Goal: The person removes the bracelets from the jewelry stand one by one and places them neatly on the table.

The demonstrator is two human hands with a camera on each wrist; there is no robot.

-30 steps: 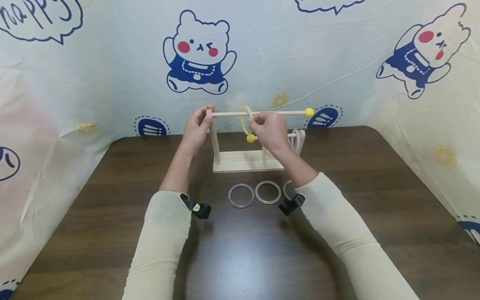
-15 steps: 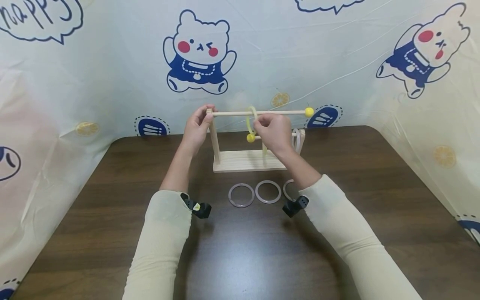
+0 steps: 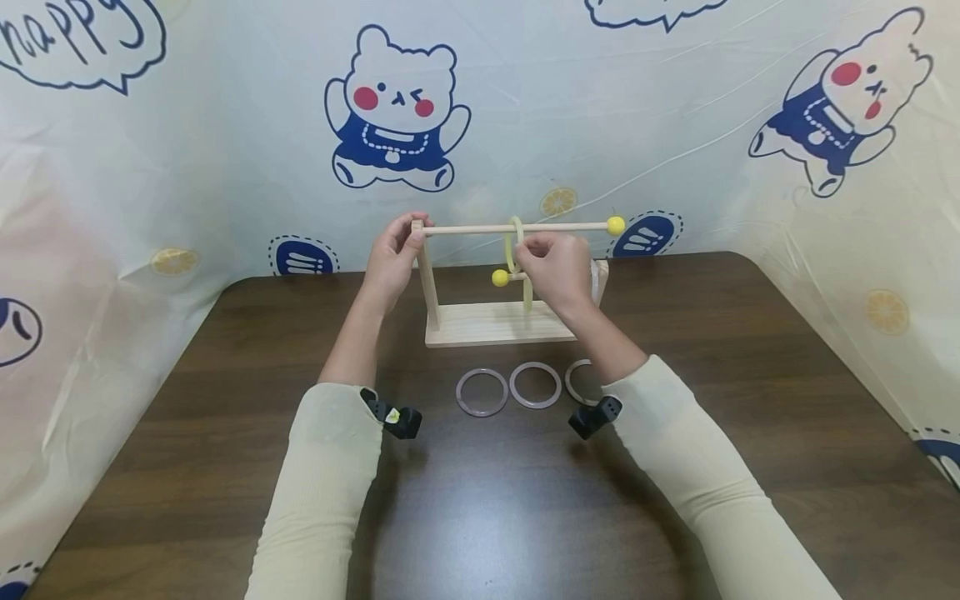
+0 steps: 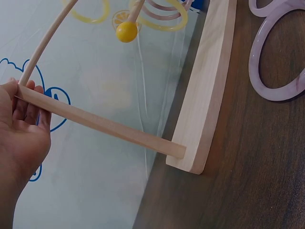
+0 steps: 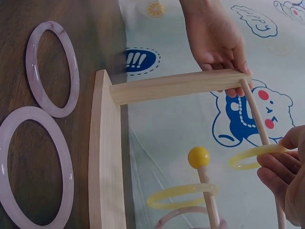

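Head view: right hand [image 3: 557, 268] pinching yellow ring [image 3: 514, 243]; purple rings [image 3: 536, 384] below.

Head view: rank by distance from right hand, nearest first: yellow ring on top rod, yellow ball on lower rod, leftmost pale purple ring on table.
1. Yellow plastic ring on the top wooden rod, pinched by the right hand.
2. Yellow ball capping the lower rod, just left of the hand.
3. Leftmost pale purple ring, flat on the table in front of the stand.
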